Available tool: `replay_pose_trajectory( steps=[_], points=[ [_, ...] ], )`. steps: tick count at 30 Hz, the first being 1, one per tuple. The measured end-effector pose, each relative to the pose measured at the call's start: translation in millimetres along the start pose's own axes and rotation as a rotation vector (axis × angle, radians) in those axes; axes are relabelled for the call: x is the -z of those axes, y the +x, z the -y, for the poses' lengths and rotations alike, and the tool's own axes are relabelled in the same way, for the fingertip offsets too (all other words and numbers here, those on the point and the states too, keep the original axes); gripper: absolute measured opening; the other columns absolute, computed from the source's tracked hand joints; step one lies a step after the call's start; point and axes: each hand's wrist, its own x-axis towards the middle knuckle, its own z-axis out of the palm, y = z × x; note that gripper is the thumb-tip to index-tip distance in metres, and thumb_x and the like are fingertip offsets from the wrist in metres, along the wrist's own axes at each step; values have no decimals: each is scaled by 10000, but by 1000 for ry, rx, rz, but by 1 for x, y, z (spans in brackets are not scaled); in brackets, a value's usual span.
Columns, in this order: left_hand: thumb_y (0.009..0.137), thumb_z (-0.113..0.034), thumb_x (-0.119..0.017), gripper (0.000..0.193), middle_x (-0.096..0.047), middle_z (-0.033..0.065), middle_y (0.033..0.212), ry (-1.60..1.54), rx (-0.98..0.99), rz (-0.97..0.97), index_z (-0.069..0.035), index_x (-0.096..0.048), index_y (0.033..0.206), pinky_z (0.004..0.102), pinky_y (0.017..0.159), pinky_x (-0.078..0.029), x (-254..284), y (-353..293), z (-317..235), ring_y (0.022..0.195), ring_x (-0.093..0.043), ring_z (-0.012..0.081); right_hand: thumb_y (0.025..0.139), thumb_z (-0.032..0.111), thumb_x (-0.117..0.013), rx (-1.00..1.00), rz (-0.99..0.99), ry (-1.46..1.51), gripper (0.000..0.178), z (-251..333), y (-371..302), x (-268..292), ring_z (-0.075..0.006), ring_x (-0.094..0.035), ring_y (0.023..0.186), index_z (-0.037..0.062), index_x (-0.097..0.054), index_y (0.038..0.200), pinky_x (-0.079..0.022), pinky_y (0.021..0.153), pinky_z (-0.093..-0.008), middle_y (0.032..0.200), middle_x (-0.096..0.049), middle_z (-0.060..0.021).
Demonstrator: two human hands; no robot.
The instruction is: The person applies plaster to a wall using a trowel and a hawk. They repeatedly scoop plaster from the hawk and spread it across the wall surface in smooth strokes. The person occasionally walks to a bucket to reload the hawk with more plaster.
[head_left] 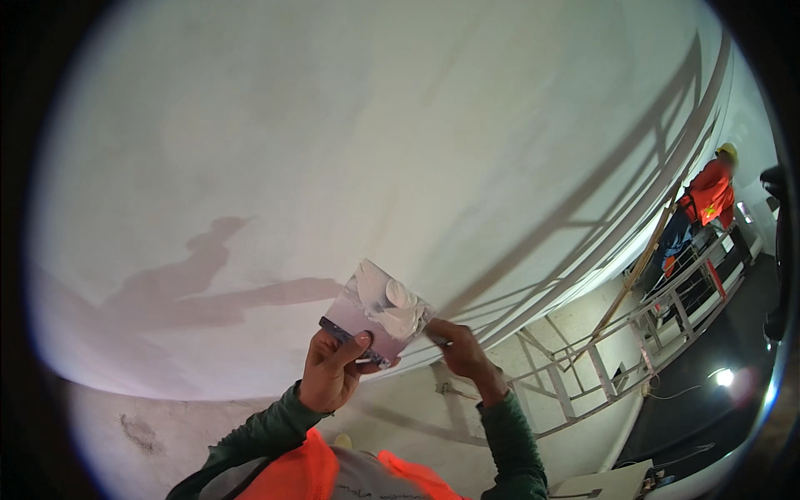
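Observation:
My left hand (333,371) grips a flat square plate (346,317) from below, thumb on its face. The plate is smeared, and a thick white mound of paste (398,304) that looks like plaster or filler sits toward its far right side. At the plate's right edge is my right hand (461,350), its fingers closed. Whatever they hold is mostly hidden and too blurred to name. Both hands are in front of a large white wall (292,125), on which my shadow falls.
A metal ladder (600,371) lies slanting at the right, with a wooden pole (633,279) beyond it. A co-worker (708,196) in an orange vest and yellow helmet is at the far right. A bright lamp (724,377) shines by the dark floor covering; a pale box (602,483) stands lower right.

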Motion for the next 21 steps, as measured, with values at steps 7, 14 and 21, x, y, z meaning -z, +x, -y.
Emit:
replay_pose_trajectory(
  steps=[7,14,21],
  points=[
    [943,90,-579,302,-723,125,1143,1034,-508,-193,-6,-688,1209,261,855,-530,17,22,5,975,-678,148,976,81,-620,-438,-299,663,272,64,-27,-2,-197,-675,1007,-25,-611,1226,-554,862,-331,1092,-682,-80],
    [765,175,-564,479,-689,210,1213,1458,-964,179,-10,-696,1187,435,987,-562,13,38,-13,1152,-672,386,957,175,-677,-343,-214,981,376,135,-10,24,-167,-655,1067,18,-591,1288,-537,878,-316,1189,-666,-79],
    [983,-45,-596,222,-728,188,1108,1218,-830,-100,0,-672,1187,356,810,-560,23,17,8,969,-711,251,1022,339,-620,455,-759,-122,372,233,111,186,-88,-509,711,-25,-695,1000,-454,639,-308,740,-665,-28]
  ],
)
